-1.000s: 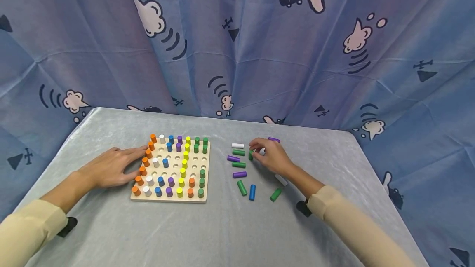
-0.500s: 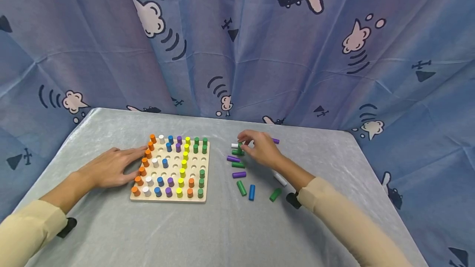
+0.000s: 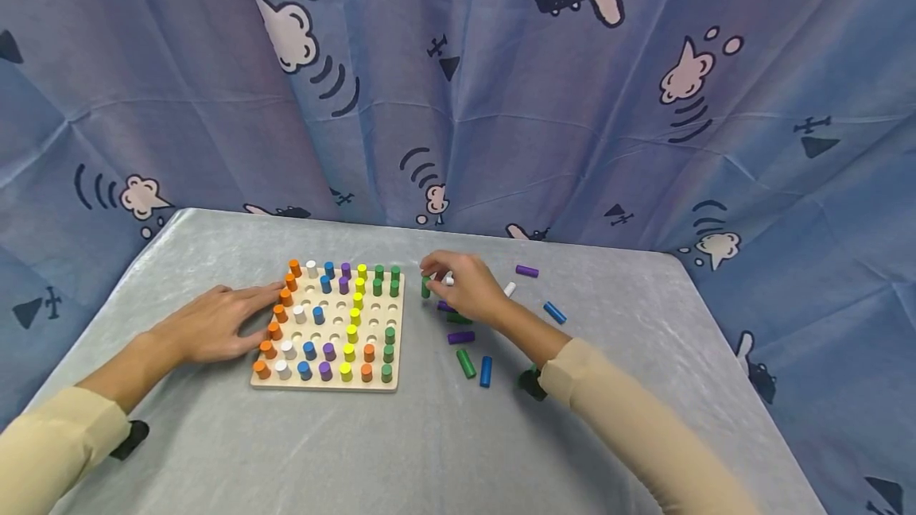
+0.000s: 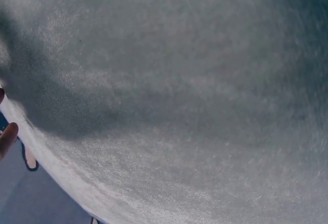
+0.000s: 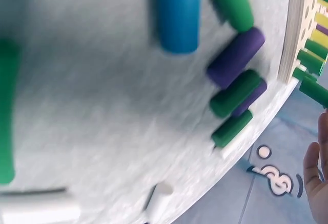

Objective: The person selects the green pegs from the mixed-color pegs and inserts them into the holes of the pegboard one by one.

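Observation:
A wooden peg board (image 3: 377,315) lies left of centre on the grey cloth, with many coloured pegs upright in it and some holes bare. My left hand (image 3: 259,313) lies flat on the cloth, its straight fingers touching the board's left edge. Just off the board's far right corner, my right hand (image 3: 432,280) pinches a green peg (image 3: 425,288) upright. Under and behind that hand lie loose pegs: purple (image 3: 461,337), green (image 3: 466,362) and blue (image 3: 487,370). The right wrist view shows the same blue (image 5: 178,14), purple (image 5: 236,57) and green (image 5: 234,93) pegs beside the board's edge (image 5: 293,34).
Farther right lie a purple peg (image 3: 526,270), a blue peg (image 3: 554,312) and a white peg (image 3: 510,289). A blue curtain with aeroplane prints (image 3: 501,86) hangs close behind the table. The left wrist view shows only grey cloth (image 4: 169,101) and a fingertip (image 4: 6,138).
My right hand picked a green peg out of the loose ones and carried it left to the board's far right corner. My left hand stayed still.

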Action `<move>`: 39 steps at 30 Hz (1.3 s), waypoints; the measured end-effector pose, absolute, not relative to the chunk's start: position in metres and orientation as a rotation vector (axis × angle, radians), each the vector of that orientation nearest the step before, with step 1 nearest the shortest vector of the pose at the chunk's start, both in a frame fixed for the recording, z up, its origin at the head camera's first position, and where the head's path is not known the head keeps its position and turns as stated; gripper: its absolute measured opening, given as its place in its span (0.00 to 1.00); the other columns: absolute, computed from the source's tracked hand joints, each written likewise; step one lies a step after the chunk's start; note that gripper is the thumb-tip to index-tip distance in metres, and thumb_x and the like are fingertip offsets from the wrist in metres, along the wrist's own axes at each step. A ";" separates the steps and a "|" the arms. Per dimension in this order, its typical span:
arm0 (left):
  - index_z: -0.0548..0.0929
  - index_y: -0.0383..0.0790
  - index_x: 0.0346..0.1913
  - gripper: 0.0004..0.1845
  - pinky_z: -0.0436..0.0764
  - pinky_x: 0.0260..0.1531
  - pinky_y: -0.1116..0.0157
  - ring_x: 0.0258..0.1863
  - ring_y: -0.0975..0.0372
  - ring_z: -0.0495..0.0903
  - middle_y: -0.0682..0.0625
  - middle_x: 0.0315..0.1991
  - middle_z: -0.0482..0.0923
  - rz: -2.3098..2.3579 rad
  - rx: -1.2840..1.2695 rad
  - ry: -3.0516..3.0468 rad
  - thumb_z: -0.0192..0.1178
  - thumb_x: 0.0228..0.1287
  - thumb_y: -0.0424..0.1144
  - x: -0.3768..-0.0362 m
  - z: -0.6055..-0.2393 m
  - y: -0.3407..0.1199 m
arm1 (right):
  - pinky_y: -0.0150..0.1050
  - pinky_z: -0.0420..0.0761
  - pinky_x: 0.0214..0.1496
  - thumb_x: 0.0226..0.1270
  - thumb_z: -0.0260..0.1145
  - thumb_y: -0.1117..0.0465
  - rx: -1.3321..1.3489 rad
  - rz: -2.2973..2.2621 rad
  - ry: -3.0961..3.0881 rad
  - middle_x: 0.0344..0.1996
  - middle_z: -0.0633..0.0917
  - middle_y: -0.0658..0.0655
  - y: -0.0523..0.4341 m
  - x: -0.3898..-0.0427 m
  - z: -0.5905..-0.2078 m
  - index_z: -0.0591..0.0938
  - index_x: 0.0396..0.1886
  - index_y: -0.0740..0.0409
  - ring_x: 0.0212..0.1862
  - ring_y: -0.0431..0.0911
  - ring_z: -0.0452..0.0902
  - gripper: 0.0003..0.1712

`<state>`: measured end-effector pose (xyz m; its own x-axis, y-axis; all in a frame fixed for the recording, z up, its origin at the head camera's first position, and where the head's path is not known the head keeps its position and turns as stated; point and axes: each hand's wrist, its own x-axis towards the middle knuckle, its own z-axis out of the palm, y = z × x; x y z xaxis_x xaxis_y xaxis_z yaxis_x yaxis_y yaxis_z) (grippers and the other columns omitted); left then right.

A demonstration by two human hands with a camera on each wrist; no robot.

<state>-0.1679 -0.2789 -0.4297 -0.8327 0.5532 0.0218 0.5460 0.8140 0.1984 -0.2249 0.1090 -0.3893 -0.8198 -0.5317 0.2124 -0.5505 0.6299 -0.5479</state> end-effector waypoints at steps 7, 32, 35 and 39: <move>0.70 0.33 0.71 0.34 0.73 0.53 0.41 0.62 0.44 0.75 0.39 0.69 0.70 0.308 0.897 2.960 0.59 0.68 0.50 -0.168 -0.432 -0.280 | 0.45 0.80 0.48 0.63 0.71 0.69 0.997 1.007 -2.794 0.40 0.89 0.53 0.090 -0.222 -0.395 0.85 0.48 0.62 0.39 0.43 0.83 0.14; 0.71 0.32 0.70 0.34 0.72 0.55 0.41 0.64 0.44 0.73 0.38 0.68 0.70 0.337 0.936 2.962 0.60 0.67 0.48 -0.171 -0.435 -0.283 | 0.33 0.77 0.39 0.65 0.70 0.66 1.014 1.061 -2.819 0.40 0.88 0.51 0.054 -0.218 -0.410 0.84 0.49 0.59 0.38 0.39 0.80 0.12; 0.70 0.32 0.70 0.34 0.72 0.55 0.41 0.65 0.44 0.72 0.38 0.69 0.70 0.332 0.929 2.958 0.60 0.67 0.48 -0.170 -0.434 -0.283 | 0.33 0.77 0.38 0.65 0.70 0.66 1.006 1.062 -2.811 0.41 0.89 0.52 0.053 -0.218 -0.412 0.84 0.49 0.59 0.37 0.39 0.80 0.12; 0.70 0.32 0.70 0.34 0.72 0.55 0.41 0.65 0.44 0.72 0.38 0.69 0.70 0.330 0.930 2.959 0.60 0.67 0.48 -0.171 -0.434 -0.283 | 0.32 0.75 0.35 0.66 0.70 0.67 1.009 1.068 -2.792 0.40 0.89 0.52 0.051 -0.219 -0.414 0.84 0.49 0.59 0.37 0.39 0.81 0.12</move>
<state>-0.1705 -0.2827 -0.4341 -0.8220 0.5679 0.0416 0.5631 0.8000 0.2072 -0.2189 0.0507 -0.4144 -0.7955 -0.5704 0.2044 -0.5612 0.5663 -0.6036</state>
